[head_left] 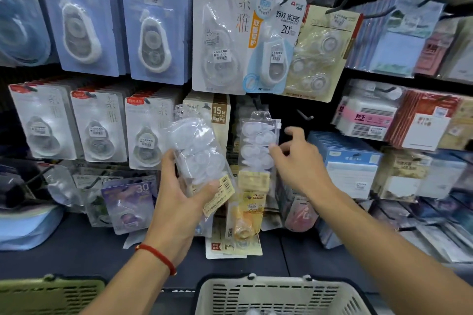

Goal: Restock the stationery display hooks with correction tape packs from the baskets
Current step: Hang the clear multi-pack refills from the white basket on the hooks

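The left hand [179,192] gripped a clear pack [202,153] of white tapes, tilted, with a yellow barcode label. The right hand [299,161], fingers loose, touched a hanging pack [257,143].

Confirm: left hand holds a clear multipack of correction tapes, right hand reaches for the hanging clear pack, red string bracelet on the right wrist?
One error: the red string bracelet is on the left wrist, not the right, as the head view shows. The left hand does hold the clear multipack, and the right hand reaches at the hanging clear pack.
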### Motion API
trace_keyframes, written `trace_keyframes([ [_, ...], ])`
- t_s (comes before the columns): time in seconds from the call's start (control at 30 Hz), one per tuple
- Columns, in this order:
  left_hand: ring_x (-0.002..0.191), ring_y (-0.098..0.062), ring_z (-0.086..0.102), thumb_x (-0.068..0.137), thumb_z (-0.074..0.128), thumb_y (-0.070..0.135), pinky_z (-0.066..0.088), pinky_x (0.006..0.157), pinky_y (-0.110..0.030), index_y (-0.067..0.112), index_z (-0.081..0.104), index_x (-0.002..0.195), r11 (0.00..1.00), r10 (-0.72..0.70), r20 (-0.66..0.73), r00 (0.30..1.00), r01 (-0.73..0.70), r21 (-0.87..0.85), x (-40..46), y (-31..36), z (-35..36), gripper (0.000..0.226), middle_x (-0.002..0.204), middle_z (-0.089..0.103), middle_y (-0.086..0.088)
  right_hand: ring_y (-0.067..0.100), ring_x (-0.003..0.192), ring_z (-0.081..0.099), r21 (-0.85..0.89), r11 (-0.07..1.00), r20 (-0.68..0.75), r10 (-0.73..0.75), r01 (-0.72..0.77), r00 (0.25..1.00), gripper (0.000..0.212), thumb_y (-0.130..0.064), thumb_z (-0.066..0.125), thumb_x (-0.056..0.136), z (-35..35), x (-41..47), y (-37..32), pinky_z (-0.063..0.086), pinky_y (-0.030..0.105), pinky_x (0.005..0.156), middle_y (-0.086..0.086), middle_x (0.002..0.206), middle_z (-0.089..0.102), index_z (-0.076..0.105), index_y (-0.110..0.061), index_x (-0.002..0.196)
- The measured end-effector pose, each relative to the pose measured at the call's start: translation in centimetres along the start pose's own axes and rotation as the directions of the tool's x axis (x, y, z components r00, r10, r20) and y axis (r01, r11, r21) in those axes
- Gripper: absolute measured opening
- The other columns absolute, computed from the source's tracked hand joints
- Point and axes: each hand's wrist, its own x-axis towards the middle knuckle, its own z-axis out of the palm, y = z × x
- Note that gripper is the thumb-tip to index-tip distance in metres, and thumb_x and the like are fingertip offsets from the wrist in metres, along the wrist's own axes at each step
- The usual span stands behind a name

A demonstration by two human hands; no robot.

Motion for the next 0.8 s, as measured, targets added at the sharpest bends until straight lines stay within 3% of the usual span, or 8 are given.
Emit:
trace_keyframes([
  [0.07,0.124,-0.019,0.068,0.084,0.077,-0.006,0.058,0.098,-0.055,0.059,0.049,0.131,1.0,0.0,0.014,1.0,0.0,-0.007,-0.2,0.0,0.4,0.085,0.132,0.069,0.016,0.019,0.101,0.062,-0.124,0.971,-0.1,-0.215,0.202,0.971,0.044,-0.036,0.054,0.104,-0.1,-1.4,-0.1,0.051,0.041,0.083,-0.005,0.124,0.062,0.043,-0.024,0.144],
  [0.13,0.123,-0.02,0.068,0.077,0.087,0.004,0.059,0.096,-0.056,0.043,0.047,0.141,1.0,0.007,0.04,0.999,-0.008,0.006,-0.4,-0.1,0.8,0.086,0.134,0.07,0.006,0.006,0.097,0.064,0.073,0.95,-0.024,-0.302,0.302,0.953,0.038,-0.041,0.055,0.103,0.0,-2.8,-0.4,0.053,0.034,0.081,-0.012,0.117,0.063,0.052,-0.026,0.138],
  [0.23,0.119,-0.016,0.07,0.068,0.097,0.011,0.061,0.094,-0.05,0.036,0.046,0.143,0.999,0.009,0.081,0.997,-0.013,0.053,-0.7,-0.3,1.5,0.094,0.129,0.072,0.004,0.0,0.097,0.068,0.341,0.923,0.252,-0.271,0.177,0.929,0.045,-0.062,0.051,0.096,0.6,-4.8,-1.3,0.055,0.028,0.081,-0.014,0.111,0.072,0.063,-0.03,0.124],
  [0.37,0.121,-0.016,0.069,0.064,0.097,0.021,0.06,0.097,-0.046,0.037,0.048,0.142,0.996,0.015,0.097,0.995,-0.023,0.081,-0.8,-0.6,2.4,0.093,0.13,0.072,0.004,-0.006,0.081,0.064,0.424,0.891,0.204,-0.269,0.163,0.941,0.01,-0.044,0.06,0.103,1.4,-5.4,-1.0,0.048,0.015,0.071,-0.028,0.089,0.07,0.064,-0.035,0.099],
  [0.47,0.109,-0.015,0.074,0.074,0.093,0.032,0.063,0.084,-0.035,0.047,0.054,0.128,0.998,-0.007,0.064,0.998,0.003,0.061,-0.6,-0.8,2.6,0.068,0.12,0.076,0.005,0.01,0.098,0.073,0.608,0.794,0.156,-0.141,0.017,0.978,0.013,-0.042,0.062,0.098,1.5,-5.4,-0.8,0.058,0.037,0.087,-0.013,0.103,0.077,0.068,-0.032,0.104],
  [0.57,0.097,-0.01,0.077,0.089,0.08,0.025,0.06,0.068,-0.021,0.051,0.056,0.118,0.998,-0.038,0.009,0.999,0.037,0.052,-0.2,-1.0,2.3,0.046,0.111,0.078,0.006,0.023,0.081,0.063,0.661,0.746,0.12,0.005,-0.083,0.993,0.043,-0.053,0.063,0.087,1.0,-5.0,-0.5,0.049,0.047,0.075,0.005,0.086,0.064,0.055,-0.011,0.09],
  [0.67,0.098,-0.006,0.074,0.094,0.074,0.016,0.058,0.072,-0.021,0.053,0.056,0.116,0.993,-0.038,-0.03,0.999,0.041,0.107,0.0,-1.1,1.9,0.046,0.11,0.078,0.008,0.024,0.076,0.057,0.659,0.74,0.12,0.077,-0.137,0.99,0.053,-0.048,0.061,0.095,0.6,-4.5,0.1,0.046,0.046,0.068,0.027,0.086,0.058,0.045,0.003,0.095],
  [0.8,0.089,-0.002,0.074,0.096,0.067,0.007,0.056,0.065,-0.015,0.042,0.057,0.123,0.996,-0.025,-0.033,0.999,0.027,0.085,0.2,-1.2,1.6,0.046,0.105,0.078,0.008,0.026,0.078,0.065,0.669,0.719,0.158,0.111,-0.189,0.981,0.046,-0.039,0.061,0.103,0.3,-4.3,0.4,0.059,0.052,0.073,0.017,0.082,0.064,0.049,0.005,0.097],
])
